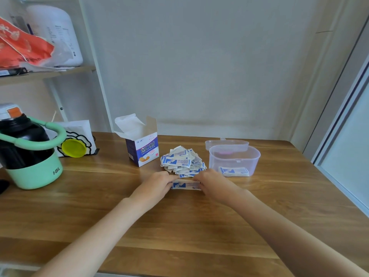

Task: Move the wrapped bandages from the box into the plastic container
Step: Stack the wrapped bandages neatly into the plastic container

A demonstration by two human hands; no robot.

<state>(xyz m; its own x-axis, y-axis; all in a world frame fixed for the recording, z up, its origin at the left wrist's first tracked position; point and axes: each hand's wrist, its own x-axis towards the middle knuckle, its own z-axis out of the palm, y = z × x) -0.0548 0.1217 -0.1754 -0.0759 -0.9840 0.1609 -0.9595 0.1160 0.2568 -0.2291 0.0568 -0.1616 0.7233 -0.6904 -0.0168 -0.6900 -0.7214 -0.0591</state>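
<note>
My left hand [157, 183] and right hand [211, 181] both pinched a small blue-and-white wrapped bandage stack [184, 185] on the wooden desk [179, 226], near the loose pile [182, 159].

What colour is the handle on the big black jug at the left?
Mint green, matching its base; the jug handle shows best in the head view.
</note>
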